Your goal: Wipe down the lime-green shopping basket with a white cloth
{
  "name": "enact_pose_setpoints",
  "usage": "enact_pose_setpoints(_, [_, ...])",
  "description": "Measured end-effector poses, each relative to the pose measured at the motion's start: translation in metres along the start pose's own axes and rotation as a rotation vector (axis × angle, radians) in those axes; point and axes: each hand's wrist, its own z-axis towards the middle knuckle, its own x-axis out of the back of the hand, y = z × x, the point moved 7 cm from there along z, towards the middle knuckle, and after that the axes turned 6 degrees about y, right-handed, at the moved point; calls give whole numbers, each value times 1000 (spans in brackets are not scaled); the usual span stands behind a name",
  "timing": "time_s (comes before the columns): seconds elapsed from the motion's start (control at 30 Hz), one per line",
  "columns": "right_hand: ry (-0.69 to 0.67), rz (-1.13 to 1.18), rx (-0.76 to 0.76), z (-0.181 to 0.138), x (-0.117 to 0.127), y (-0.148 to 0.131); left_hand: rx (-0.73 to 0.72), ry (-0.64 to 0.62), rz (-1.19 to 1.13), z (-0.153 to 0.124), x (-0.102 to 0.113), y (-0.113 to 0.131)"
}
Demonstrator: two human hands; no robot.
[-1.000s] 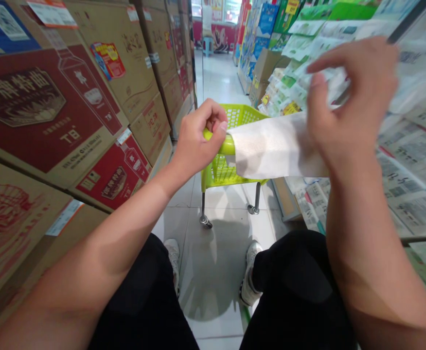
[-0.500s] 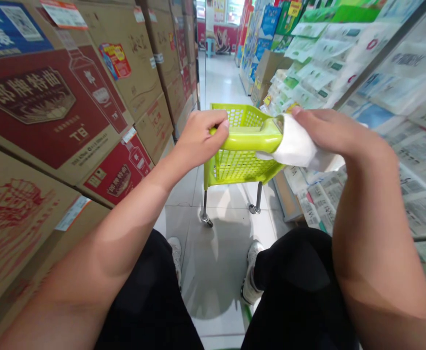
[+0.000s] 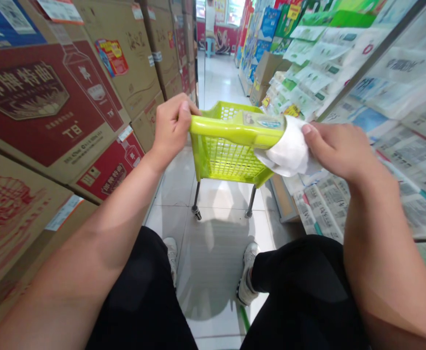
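Grips the left end of a smooth, rounded lime-green plastic handle (image 3: 227, 131) with the left hand (image 3: 172, 124), fingers curled over its far side. Clasps a soft, crumpled white cloth (image 3: 291, 148) around the handle's right end with the right hand (image 3: 344, 148), thumb on top, other fingers probably behind but hidden. Faces a latticed basket (image 3: 235, 160) on thin metal legs (image 3: 252, 200), between printed cardboard boxes (image 3: 52, 92) left and glossy wrapped packs (image 3: 326, 73) right.
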Motion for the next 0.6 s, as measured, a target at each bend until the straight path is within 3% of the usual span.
enact_pose_setpoints(0.13, [59, 35, 165, -14, 9, -47, 91, 197, 434, 5, 25, -23])
enact_pose_setpoints(0.2, [134, 135, 170, -17, 14, -62, 50, 317, 522, 7, 37, -17])
enact_pose_setpoints(0.27, [257, 327, 83, -14, 20, -60, -25, 377, 442, 7, 41, 2])
enact_pose_setpoints(0.33, [396, 605, -99, -5, 21, -40, -84, 319, 267, 4, 35, 28])
enact_pose_setpoints(0.4, [443, 882, -265, 5, 14, -20, -112, 180, 105, -3, 23, 59])
enact_pose_setpoints(0.43, [406, 993, -310, 10, 9, -14, -105, 81, 41, -7, 14, 74])
enact_pose_setpoints(0.5, [242, 1118, -340, 19, 1, -13, -147, 11, -42, -17, 6, 106])
enact_pose_setpoints(0.6, [22, 1093, -352, 17, -3, -13, -180, -107, -53, -29, -8, 131])
